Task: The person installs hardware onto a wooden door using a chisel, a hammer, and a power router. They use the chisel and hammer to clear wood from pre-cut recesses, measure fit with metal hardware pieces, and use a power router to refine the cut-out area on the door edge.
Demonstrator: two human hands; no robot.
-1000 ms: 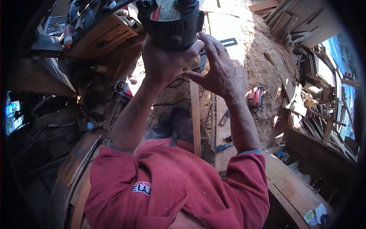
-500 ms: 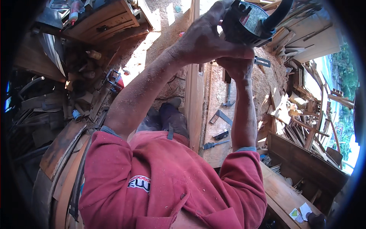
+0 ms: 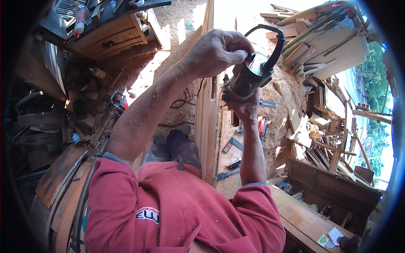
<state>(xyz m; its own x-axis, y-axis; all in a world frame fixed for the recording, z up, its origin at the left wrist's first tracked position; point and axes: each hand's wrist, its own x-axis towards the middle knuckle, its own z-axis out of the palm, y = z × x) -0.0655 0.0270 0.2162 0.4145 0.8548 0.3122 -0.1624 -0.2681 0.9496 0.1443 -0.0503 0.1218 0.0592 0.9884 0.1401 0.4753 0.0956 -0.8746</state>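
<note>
A dark, cylindrical trim router (image 3: 244,82) with a thick black cord at its top is held up ahead of me, tilted. My right hand (image 3: 244,105) is wrapped round its lower part, mostly hidden behind the body. With fingers bent in, my left hand (image 3: 221,52) pinches at the top rim of the router, near its label. A slotted metal plate (image 3: 268,103) sticks out beside my right hand. Below the hands runs a long wooden beam (image 3: 206,126) with a slot cut in its edge. Sawdust covers my left forearm.
On the board beside the beam lie a try square (image 3: 233,144), a small black block-shaped tool (image 3: 234,165) and a blue-handled screwdriver (image 3: 227,174). A red tool (image 3: 262,125) shows past my right forearm. Scrap wood (image 3: 325,147) heaps up at right; a wooden drawer front (image 3: 109,42) stands at left.
The router has come down and toward me, now tilted with its cord end up. My left hand has shifted from gripping its side to pinching its top rim.
</note>
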